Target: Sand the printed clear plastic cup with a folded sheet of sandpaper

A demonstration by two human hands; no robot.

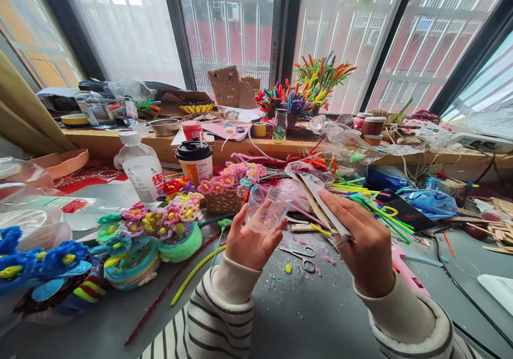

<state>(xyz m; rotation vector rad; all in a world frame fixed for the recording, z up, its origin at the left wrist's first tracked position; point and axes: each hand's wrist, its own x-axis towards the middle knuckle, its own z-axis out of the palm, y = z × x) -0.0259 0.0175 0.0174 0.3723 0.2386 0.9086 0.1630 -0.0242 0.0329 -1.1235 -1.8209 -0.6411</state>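
My left hand point(250, 239) is wrapped round a small clear plastic cup point(266, 217), its fingers showing through the thin wall. To its right, my right hand point(360, 236) grips a folded piece of cardboard point(320, 204), grey-white on the outer face and brown at the edges. The cardboard is tilted, its upper end pointing away and left. On the table between my hands lie small scissors point(300, 256), with a yellow bit point(288, 268) and scattered pink and glittery scraps close by.
Pipe-cleaner flower pots point(180, 241) crowd the left, with a water bottle point(140, 166) and a lidded paper cup point(195, 162) behind. Loose green and yellow pipe cleaners point(385, 209) lie at right. A black cable point(457, 284) crosses the right side. Windows rise behind the cluttered wooden ledge point(240, 145).
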